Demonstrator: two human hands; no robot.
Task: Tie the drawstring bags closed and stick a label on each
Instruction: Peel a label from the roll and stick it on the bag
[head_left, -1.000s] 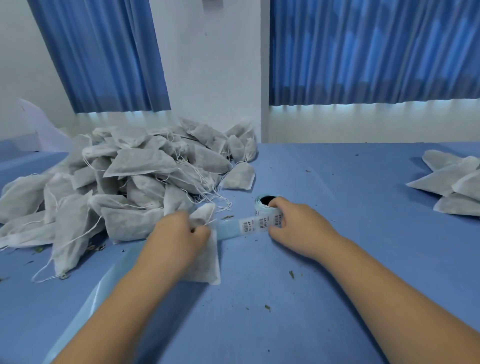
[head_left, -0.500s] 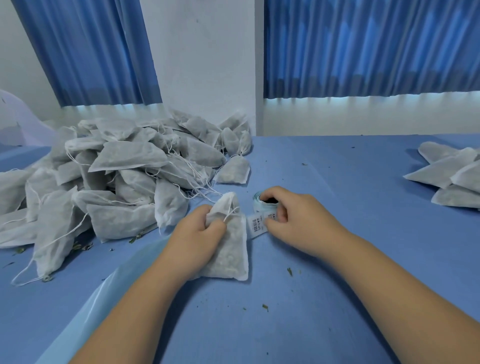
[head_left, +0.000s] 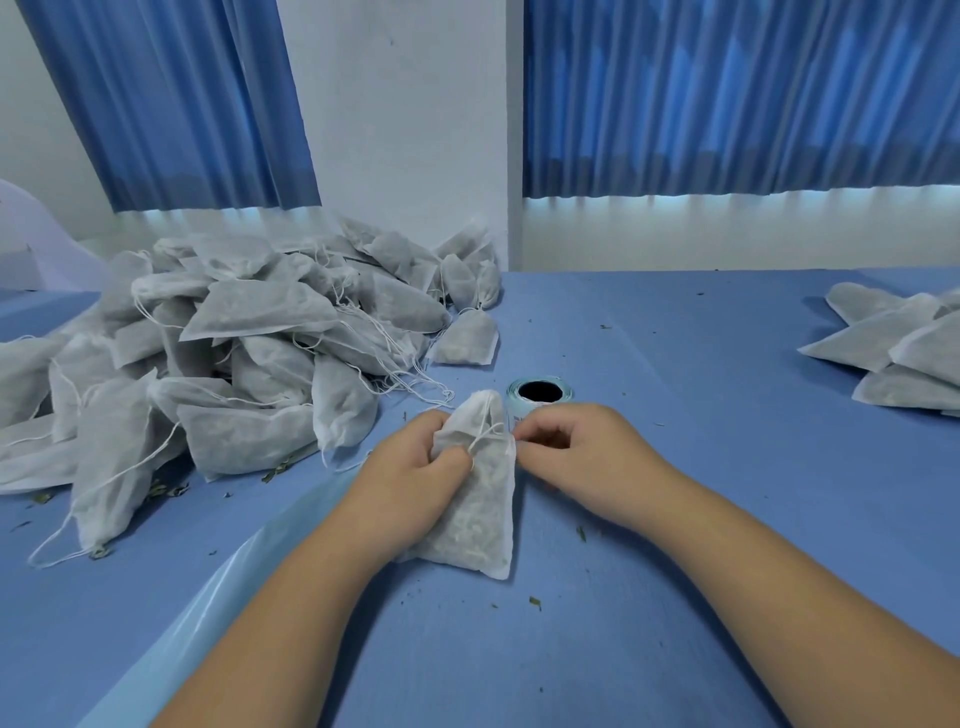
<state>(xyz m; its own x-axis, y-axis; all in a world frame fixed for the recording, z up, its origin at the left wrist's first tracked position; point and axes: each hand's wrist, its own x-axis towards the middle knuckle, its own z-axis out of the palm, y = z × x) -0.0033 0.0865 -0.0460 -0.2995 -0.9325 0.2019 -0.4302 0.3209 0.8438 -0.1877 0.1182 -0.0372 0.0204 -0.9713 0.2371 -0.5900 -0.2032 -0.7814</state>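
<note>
A white drawstring bag filled with dried herbs lies on the blue table in front of me. My left hand grips its gathered neck. My right hand sits at the bag's right edge with fingers curled at the string; whether it pinches a label or the string is hidden. A pale blue label roll stands just behind both hands. Its backing strip trails off under my left forearm.
A large heap of several white drawstring bags with loose strings fills the left of the table. A smaller group of bags lies at the far right. Bits of dried leaf dot the cloth. Blue curtains and a white wall stand behind.
My left hand pulled the bag from the heap toward the middle and stood it up by the neck. My right hand left the label strip and came to the bag's edge.
</note>
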